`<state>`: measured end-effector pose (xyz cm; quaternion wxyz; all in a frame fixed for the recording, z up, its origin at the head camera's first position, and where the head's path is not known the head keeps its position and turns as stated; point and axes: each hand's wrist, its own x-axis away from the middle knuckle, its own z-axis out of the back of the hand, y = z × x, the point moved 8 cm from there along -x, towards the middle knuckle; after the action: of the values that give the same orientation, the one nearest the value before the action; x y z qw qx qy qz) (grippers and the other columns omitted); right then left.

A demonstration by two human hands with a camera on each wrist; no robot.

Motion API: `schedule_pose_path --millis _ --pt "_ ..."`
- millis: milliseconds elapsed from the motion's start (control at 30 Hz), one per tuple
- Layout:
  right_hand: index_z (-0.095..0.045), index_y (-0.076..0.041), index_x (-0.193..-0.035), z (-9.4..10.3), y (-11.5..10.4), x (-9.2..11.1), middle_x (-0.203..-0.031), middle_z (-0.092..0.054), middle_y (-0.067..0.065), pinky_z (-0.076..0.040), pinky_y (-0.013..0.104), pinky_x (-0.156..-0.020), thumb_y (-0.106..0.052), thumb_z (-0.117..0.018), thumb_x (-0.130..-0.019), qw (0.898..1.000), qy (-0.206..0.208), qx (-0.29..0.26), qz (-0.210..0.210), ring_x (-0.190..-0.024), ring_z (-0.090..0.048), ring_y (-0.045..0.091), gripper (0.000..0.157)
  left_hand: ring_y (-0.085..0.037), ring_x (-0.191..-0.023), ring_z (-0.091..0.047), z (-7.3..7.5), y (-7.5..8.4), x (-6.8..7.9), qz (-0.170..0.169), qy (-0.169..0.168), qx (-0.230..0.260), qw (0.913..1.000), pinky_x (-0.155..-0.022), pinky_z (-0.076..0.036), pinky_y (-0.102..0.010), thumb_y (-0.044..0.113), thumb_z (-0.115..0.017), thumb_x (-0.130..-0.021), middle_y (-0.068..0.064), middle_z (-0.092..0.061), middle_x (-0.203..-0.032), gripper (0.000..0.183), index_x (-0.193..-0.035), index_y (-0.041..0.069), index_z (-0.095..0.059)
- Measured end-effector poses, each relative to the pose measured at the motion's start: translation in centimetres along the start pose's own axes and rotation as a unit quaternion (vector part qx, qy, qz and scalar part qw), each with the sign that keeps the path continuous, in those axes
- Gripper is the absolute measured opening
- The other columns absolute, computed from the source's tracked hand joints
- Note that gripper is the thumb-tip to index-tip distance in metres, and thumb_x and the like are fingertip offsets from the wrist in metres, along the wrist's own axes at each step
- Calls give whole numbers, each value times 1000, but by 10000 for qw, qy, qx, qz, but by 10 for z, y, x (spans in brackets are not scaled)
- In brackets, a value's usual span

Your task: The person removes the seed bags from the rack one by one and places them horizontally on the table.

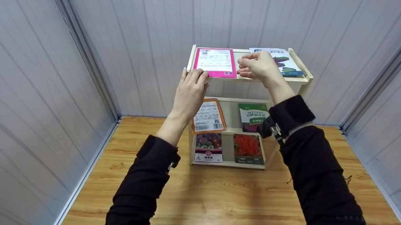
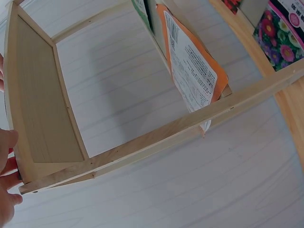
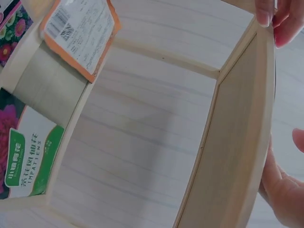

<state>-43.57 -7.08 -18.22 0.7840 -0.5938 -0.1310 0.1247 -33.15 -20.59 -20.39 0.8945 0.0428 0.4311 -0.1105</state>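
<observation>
A seed packet with a pink border and white printed panel (image 1: 216,60) lies on the top shelf's left side. My left hand (image 1: 189,91) is at the shelf's front left corner, fingertips on the packet's lower edge and thumb below the board's edge. My right hand (image 1: 260,67) hovers over the top shelf just right of the pink packet, fingers loosely bent with nothing visible between them. Behind that hand lies a white and blue packet with purple vegetables (image 1: 285,63). In the right wrist view, the right hand (image 3: 285,190) is right at the shelf's edge.
The wooden rack (image 1: 233,166) stands on a wood-look floor (image 1: 217,201) by a pale panelled wall (image 1: 148,56). Its middle tier bears an orange-bordered packet (image 1: 208,116), jutting over the front, and a green and white packet (image 1: 251,114). Below lie a purple-flower packet (image 1: 208,146) and a red-flower packet (image 1: 248,148).
</observation>
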Motion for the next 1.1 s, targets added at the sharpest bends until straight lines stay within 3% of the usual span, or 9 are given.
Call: schedule_pose_path --millis 200,367,500,633,800,1100 --pt "-37 5 -127 -6 -2 -5 -104 -50 17 -50 17 -60 -9 -52 -88 9977 -131 -442 -504 -67 -58 14 44 -27 -104 -51 2 -1 -2 -2 176 -75 9998 -104 -21 -40 10 -55 -86 -13 -55 -107 25 -109 1 -58" --pt "-36 5 -128 -8 -1 -10 -95 -53 15 -48 16 -53 -7 -51 -88 9956 -156 -653 -660 -62 -57 13 44 -27 -103 -52 3 0 -3 10 175 -18 9998 -103 -25 -41 10 -53 -87 -14 -56 -106 24 -108 0 -60" --pt "-42 7 -120 -6 3 -16 -85 -57 14 -49 18 -54 -6 -54 -86 9924 -15 -991 -726 -59 -58 14 38 -27 -102 -52 3 -1 -4 42 132 29 9999 -103 -26 -40 10 -54 -87 -14 -56 -105 24 -108 0 -60" --pt "-44 9 -118 -5 7 -20 -86 -57 14 -51 20 -62 -1 -53 -85 9887 35 -1295 -761 -66 -59 16 36 -27 -102 -52 4 -1 -4 71 132 83 9999 -103 -26 -39 9 -55 -86 -14 -56 -105 24 -108 0 -60" --pt "-45 8 -114 -5 6 -16 -92 -53 14 -51 20 -64 2 -52 -85 9908 64 -1147 -715 -71 -57 16 30 -27 -101 -53 5 0 -3 71 162 120 9998 -102 -27 -39 10 -55 -86 -14 -57 -104 24 -108 0 -59" --pt "-51 7 -98 -7 5 -12 -87 -52 13 -48 18 -50 -1 -57 -83 9919 70 -1128 -581 -61 -53 14 17 -26 -103 -52 7 4 -4 56 47 201 9998 -103 -26 -40 13 -54 -88 -13 -56 -106 26 -110 0 -58"
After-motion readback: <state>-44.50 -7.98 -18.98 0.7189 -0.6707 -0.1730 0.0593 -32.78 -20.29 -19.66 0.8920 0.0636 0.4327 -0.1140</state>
